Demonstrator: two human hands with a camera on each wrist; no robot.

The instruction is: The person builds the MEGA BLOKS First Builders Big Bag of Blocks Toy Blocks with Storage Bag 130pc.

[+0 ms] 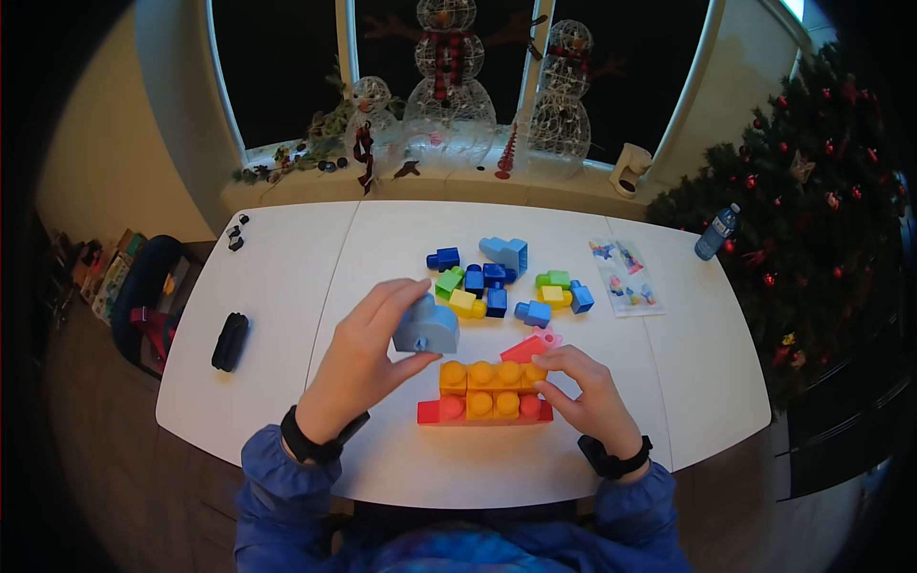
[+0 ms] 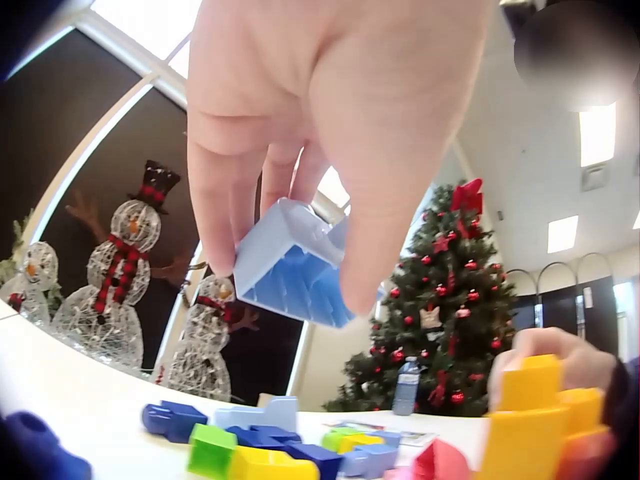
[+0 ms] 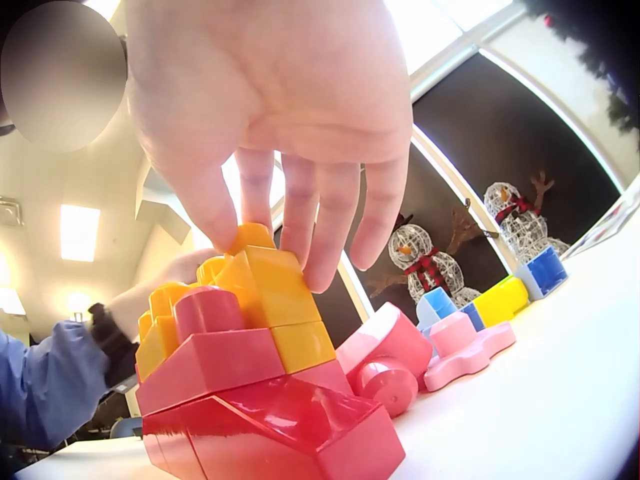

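My left hand (image 1: pixel 361 342) pinches a light blue building block (image 1: pixel 427 327) with a rounded top between thumb and fingers, above the table. In the left wrist view the block's hollow ribbed underside (image 2: pixel 295 275) faces the camera. My right hand (image 1: pixel 594 399) has thumb and fingertips about the end stud of an orange block (image 3: pixel 278 285) at the right end of a stack. That stack has red blocks (image 3: pixel 270 430) at the bottom, with orange blocks (image 1: pixel 480 375) and their studs on top. Behind it lie a red block (image 1: pixel 522 350) and a pink flower-shaped piece (image 1: pixel 547 336).
Beyond the stack, several loose blocks lie together, among them a dark blue block (image 1: pixel 443 259) and a yellow block (image 1: pixel 466 305). A picture sheet (image 1: pixel 627 278) and water bottle (image 1: pixel 717 232) are at the right. On the left sits a black case (image 1: pixel 229 341).
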